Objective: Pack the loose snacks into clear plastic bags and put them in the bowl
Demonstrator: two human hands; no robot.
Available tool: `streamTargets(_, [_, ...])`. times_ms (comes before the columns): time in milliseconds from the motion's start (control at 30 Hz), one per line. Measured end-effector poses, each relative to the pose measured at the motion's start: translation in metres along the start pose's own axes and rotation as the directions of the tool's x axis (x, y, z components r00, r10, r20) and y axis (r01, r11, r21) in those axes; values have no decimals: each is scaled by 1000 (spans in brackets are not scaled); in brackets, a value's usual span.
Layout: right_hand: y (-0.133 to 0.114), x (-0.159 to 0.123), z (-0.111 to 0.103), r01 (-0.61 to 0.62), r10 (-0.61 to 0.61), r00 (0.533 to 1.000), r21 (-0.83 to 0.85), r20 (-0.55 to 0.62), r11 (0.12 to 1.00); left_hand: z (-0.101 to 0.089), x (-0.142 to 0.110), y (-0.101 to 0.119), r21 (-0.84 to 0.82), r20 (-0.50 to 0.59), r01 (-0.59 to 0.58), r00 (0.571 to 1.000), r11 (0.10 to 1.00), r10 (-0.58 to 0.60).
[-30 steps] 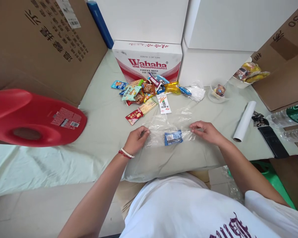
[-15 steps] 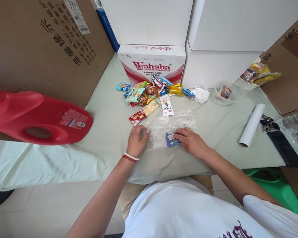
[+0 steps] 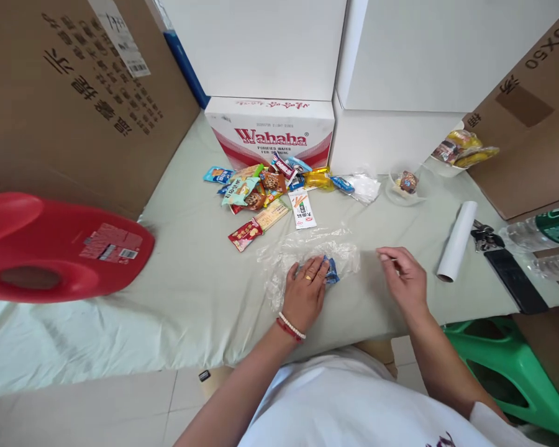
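A blue snack packet (image 3: 331,271) lies on a crumpled sheet of clear plastic (image 3: 274,282) near the front of the table. My left hand (image 3: 305,295) rests flat over the sheet, its fingertips on the left part of the packet and partly hiding it. To the right of the plastic, my right hand (image 3: 406,279) is above the table, with thumb and index finger drawn together at the tips. Whether anything thin is between them I cannot make out. A white snack packet (image 3: 302,209) and a red snack packet (image 3: 245,234) lie behind the sheet.
A pile of wrapped snacks (image 3: 261,186) lies before a Wahaha box (image 3: 272,133). At left is a red jug (image 3: 69,248). On the right are a clear bowl (image 3: 405,189), a white roll (image 3: 457,242), keys (image 3: 487,236), a phone (image 3: 516,280) and bottles (image 3: 547,226).
My left hand has moved right onto the blue packet. My right hand has left the packet and shifted right. The view has turned slightly.
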State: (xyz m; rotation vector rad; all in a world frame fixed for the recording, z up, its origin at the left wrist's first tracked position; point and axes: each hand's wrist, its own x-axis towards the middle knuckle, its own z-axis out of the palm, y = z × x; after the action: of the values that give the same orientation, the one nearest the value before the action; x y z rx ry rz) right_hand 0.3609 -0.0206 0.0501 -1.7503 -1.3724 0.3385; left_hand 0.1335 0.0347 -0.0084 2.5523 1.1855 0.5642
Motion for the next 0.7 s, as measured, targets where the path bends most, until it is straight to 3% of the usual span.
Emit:
streamTargets(33, [6, -5, -2, -87, 87, 996, -7, -32, 996, 1, -1, -1, 12, -3, -3, 1000, 1000, 3])
streamTargets(100, [17, -14, 3, -192, 194, 980, -44, 42, 980, 0, -3, -3, 20, -8, -8, 1000, 1000, 8])
streamTargets(200, [22, -19, 22, -199, 209, 958, -66, 198, 978, -1, -6, -3, 23, -1, -10, 1000, 1000, 10])
streamTargets(267, [21, -13, 28, -178, 168, 952, 15, 256, 984, -1, -6, -3, 28, 3, -18, 1000, 999, 18])
streamTargets(400, [28, 8, 5, -150, 64, 891, 158, 450, 976, -2, -9, -3, 89, -54, -9, 998, 996, 13])
streamTargets(467, [41, 18, -15, -179, 95, 868, 129, 488, 975, -2, -11, -1, 144, -128, 25, 992, 989, -6])
streamTargets(600, [70, 35, -40, -315, 297, 899, 2, 323, 949, -1, -14, 5, 200, -235, 30, 972, 979, 19])
streamTargets(700, [65, 59, -34, -261, 274, 951, -103, 145, 960, -3, -12, 7, 174, -233, -49, 968, 984, 89])
